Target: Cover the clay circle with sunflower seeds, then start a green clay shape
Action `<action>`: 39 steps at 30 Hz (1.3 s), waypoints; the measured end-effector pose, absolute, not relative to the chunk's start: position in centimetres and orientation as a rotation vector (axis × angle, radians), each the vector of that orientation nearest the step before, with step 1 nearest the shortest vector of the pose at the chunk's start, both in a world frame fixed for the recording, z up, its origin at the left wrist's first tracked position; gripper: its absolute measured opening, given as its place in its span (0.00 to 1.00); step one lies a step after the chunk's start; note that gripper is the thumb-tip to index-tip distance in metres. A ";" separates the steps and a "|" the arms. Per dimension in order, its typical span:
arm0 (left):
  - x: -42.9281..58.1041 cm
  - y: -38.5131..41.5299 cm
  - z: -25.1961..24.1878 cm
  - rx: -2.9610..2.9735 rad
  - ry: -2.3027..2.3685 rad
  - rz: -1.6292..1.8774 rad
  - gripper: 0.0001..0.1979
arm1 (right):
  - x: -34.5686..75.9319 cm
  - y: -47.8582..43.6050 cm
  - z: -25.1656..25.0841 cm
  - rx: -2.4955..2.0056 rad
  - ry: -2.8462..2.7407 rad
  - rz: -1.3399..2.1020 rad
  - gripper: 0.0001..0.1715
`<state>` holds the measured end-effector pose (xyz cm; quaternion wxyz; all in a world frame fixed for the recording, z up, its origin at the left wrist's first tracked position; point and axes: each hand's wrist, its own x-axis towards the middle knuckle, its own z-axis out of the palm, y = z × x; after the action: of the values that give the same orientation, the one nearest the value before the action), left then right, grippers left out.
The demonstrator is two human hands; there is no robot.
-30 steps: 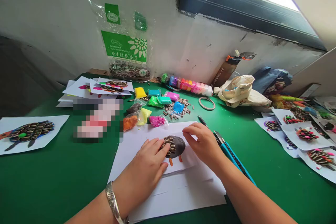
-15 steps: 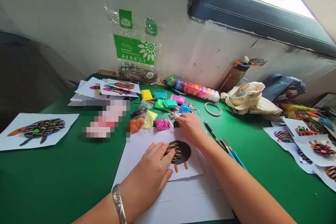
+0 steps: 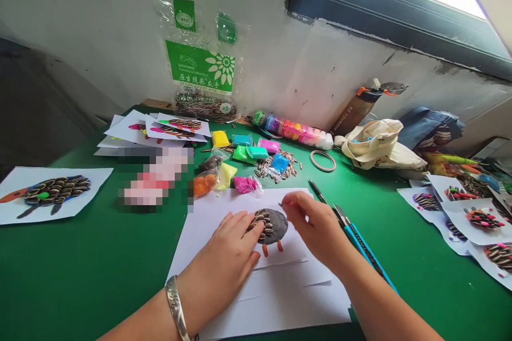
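Note:
My left hand (image 3: pixel 226 256) lies flat with fingers stretched out, holding down white paper and covering the left part of a clay animal picture. The picture has a dark grey clay oval (image 3: pixel 278 226), with rows of striped sunflower seeds (image 3: pixel 262 225) pressed into its left half and two orange clay legs (image 3: pixel 264 250) below. My right hand (image 3: pixel 314 221) hovers just right of the oval, thumb and forefinger pinched on a sunflower seed (image 3: pixel 280 204), only its dark tip showing. Behind lies a pile of loose sunflower seeds (image 3: pixel 294 168) with a blue clay packet (image 3: pixel 280 163) on it.
Several clay packets, including a magenta one (image 3: pixel 246 185), lie beyond the paper. A pen (image 3: pixel 317 191), a blue cutter (image 3: pixel 366 245) and a tape ring (image 3: pixel 323 161) are on the right. Finished seed pictures (image 3: pixel 60 192) lie at both sides. A seed bag (image 3: pixel 204 74) leans on the wall.
My right hand has come back from the seed pile to the right of the clay oval, pinching a seed. My left hand stays on the picture. The view has shifted slightly.

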<state>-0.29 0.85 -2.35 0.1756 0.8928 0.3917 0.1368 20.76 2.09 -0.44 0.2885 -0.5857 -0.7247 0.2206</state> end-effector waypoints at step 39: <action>0.0 0.6 -2.5 2.563 1.094 0.435 0.15 | 17.6 -1.1 -4.4 -1.734 -2.186 0.534 0.13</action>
<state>0.05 0.60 -2.51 0.1598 0.8970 0.3830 0.1521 17.57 -1.06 -4.39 0.1500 -0.6035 -0.7608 0.1857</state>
